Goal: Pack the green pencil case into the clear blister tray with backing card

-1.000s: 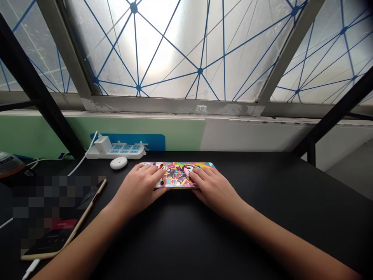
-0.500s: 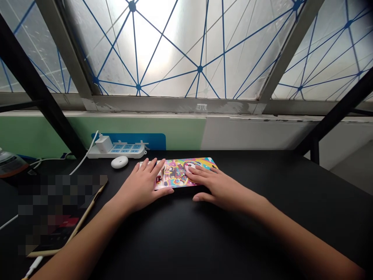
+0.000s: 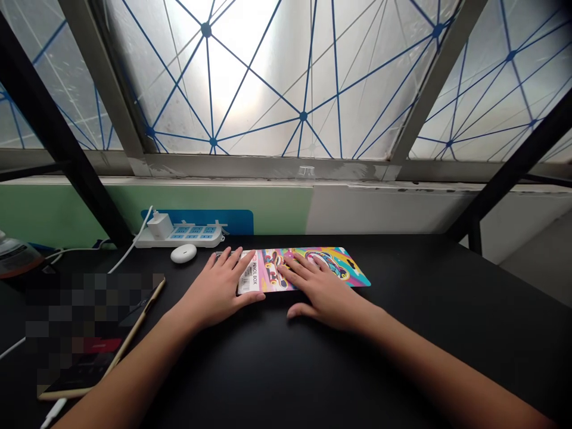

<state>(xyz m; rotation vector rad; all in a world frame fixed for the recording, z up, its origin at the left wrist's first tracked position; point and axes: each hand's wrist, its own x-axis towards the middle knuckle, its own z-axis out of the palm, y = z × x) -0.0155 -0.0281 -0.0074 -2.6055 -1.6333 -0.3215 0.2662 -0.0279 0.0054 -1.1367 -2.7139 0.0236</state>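
A flat, brightly printed pack marked PENCIL BOX (image 3: pixel 272 280) lies crosswise on the black desk (image 3: pixel 250 369). My left hand (image 3: pixel 218 283) rests palm down over its left end, fingers spread and thumb along the near edge. On its middle lies my right hand (image 3: pixel 319 289), also flat and open, with the thumb off the near edge. The pack's rounded right end, in yellow and turquoise with a dark slot, sticks out beyond my right hand. Parts of the print are hidden beneath both hands.
A white power strip (image 3: pixel 201 236) with a plugged-in charger (image 3: pixel 159 226) stands by the wall. Near it sits a white earbud case (image 3: pixel 183 254). At left are a tablet (image 3: pixel 84 363) with a blurred screen, cables and a bottle (image 3: pixel 18 256). Black frame bars flank the desk.
The printed face under my hands looks different and now reaches farther right, showing the PENCIL BOX label and slotted end. My right hand has shifted slightly left and nearer. The view has tilted a little.
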